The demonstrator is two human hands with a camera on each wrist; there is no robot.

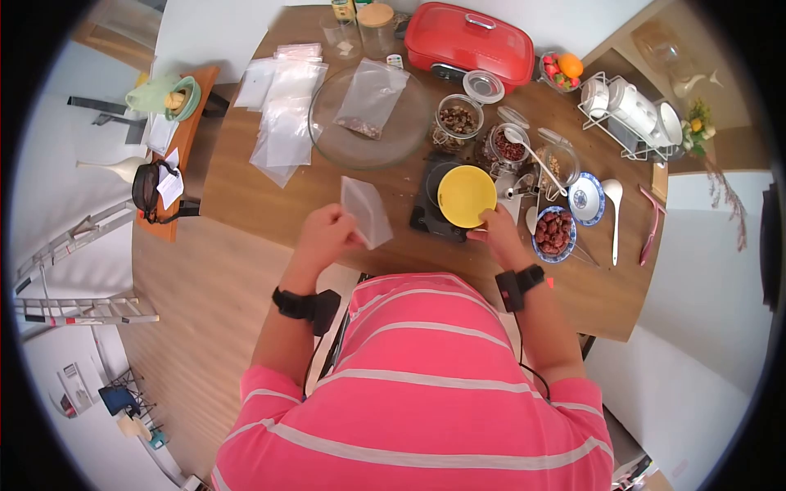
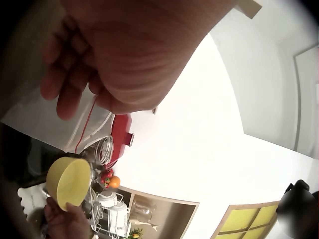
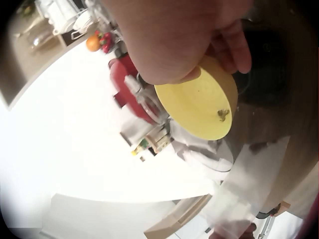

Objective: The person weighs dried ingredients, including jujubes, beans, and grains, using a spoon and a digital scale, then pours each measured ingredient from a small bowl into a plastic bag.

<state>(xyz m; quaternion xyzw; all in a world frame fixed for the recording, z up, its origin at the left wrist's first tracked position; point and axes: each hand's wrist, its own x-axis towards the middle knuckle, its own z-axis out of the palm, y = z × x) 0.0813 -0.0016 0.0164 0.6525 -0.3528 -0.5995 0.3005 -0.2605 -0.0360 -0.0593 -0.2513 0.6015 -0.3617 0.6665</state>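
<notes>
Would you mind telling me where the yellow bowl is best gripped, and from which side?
Grip the yellow bowl at its near rim, coming from the person's side, much as the right hand holds it now. It is tilted, and the jars and black scale crowd its far and under sides. The left hand holds a clear plastic bag.

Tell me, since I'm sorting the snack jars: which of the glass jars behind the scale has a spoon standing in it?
The middle jar of reddish dried fruit: a white spoon rests in it. The walnut jar to its left has none.
</notes>
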